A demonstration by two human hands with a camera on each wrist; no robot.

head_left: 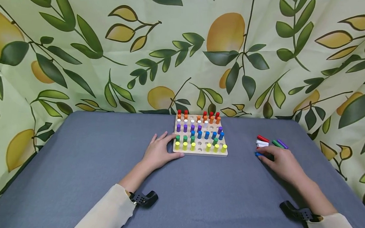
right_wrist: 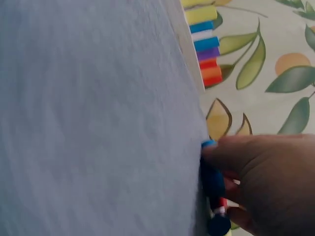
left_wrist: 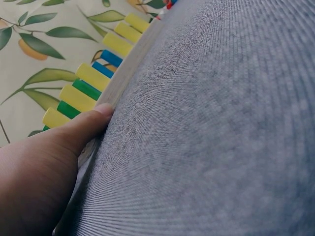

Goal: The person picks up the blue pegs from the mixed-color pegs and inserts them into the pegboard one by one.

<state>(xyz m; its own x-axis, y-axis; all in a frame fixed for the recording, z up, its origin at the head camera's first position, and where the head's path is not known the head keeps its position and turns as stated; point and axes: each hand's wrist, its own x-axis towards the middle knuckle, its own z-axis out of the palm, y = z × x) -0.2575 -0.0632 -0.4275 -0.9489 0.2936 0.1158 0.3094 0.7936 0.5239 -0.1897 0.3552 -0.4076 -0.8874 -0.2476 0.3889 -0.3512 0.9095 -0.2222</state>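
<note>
A wooden pegboard (head_left: 213, 154) with rows of coloured pegs stands at the table's middle, toward the back. My left hand (head_left: 159, 152) rests against its left front corner, index finger at the left side and thumb along the front edge. In the left wrist view the thumb (left_wrist: 96, 118) touches the board's side, below yellow pegs (left_wrist: 78, 98). Far to the right, my right hand (head_left: 284, 162) pinches a blue peg (head_left: 258, 154) low over the table. The right wrist view shows that blue peg (right_wrist: 208, 143) at the fingertips, with the hand covering part of it.
Loose pegs lie close beyond my right hand: a red peg (head_left: 263, 138), a white peg (head_left: 262, 142), a green peg (head_left: 277, 144) and a purple peg (head_left: 283, 143). A grey-blue cloth (head_left: 110, 147) covers the table. Behind it hangs a fruit-patterned curtain (head_left: 178, 29).
</note>
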